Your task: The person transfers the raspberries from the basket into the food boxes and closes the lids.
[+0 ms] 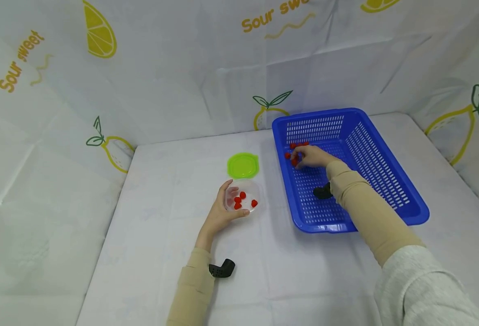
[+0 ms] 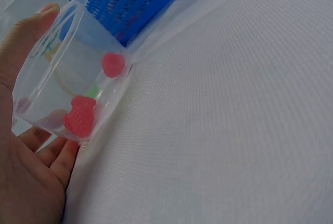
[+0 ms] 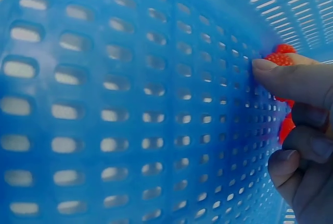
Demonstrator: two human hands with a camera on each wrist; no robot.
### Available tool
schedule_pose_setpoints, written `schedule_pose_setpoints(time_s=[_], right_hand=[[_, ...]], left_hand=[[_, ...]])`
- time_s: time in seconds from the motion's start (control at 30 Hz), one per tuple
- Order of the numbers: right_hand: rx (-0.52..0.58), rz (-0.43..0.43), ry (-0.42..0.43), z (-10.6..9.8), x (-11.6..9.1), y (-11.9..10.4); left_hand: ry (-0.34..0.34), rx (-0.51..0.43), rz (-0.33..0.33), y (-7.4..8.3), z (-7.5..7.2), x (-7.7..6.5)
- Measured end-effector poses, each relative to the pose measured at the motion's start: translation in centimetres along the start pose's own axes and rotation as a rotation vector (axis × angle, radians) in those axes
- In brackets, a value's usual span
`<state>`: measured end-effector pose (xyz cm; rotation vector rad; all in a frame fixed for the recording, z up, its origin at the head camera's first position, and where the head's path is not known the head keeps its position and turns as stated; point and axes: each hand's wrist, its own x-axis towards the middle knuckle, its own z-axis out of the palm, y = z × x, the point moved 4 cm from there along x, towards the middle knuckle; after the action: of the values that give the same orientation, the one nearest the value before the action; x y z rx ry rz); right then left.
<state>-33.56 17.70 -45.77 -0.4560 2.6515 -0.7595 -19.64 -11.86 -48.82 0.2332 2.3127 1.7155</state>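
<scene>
My left hand point(image 1: 219, 213) grips a clear plastic cup point(image 1: 260, 192) on the white table, thumb on the near side and fingers round the far side. Several red raspberries point(image 1: 242, 195) lie inside it; in the left wrist view, a raspberry point(image 2: 113, 64) shows through the wall. Inside the blue basket point(image 1: 300, 224), at its left side, is my right hand point(image 1: 313, 156). In the right wrist view, its thumb and forefinger pinch a raspberry point(image 3: 281, 59). More raspberries point(image 1: 293, 146) lie around those fingertips, partly hidden by the hand.
A bright green lid point(image 1: 243, 165) lies flat just beyond the cup. The basket's raised rim point(image 1: 390, 149) surrounds the right hand. Behind the table hangs a white cloth point(image 1: 174, 90) printed with lemons. Each forearm carries a black wrist device point(image 1: 222, 269).
</scene>
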Motion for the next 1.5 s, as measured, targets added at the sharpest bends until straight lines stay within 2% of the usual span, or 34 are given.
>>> schedule_pose_setpoints(time_s=[0.17, 0.3, 0.53, 0.6, 0.8, 1.1, 1.5], right_hand=[[0.011, -0.006, -0.001, 0.2, 0.1, 0.2], [0.013, -0.003, -0.011, 0.2, 0.1, 0.3], [0.02, 0.008, -0.033, 0.2, -0.1, 0.2], [0.024, 0.017, -0.036, 0.1, -0.2, 0.2], [0.031, 0.018, -0.041, -0.5, -0.4, -0.5], [0.027, 0.033, -0.1, -1.1, -0.9, -1.1], [0.038, -0.02, -0.067, -3.2, -1.9, -2.4]], left_hand=[[-0.028, 0.012, -0.006, 1.9, -0.1, -0.8], [-0.031, 0.015, 0.008, 2.2, -0.1, -0.8], [0.011, 0.011, 0.004, -0.7, -0.1, 0.3], [0.017, 0.014, 0.012, -1.0, 0.0, 0.4], [0.031, 0.013, 0.037, -1.1, 0.0, 0.5], [0.023, 0.014, 0.017, -1.3, 0.0, 0.5], [0.038, 0.034, 0.018, -1.2, 0.0, 0.5]])
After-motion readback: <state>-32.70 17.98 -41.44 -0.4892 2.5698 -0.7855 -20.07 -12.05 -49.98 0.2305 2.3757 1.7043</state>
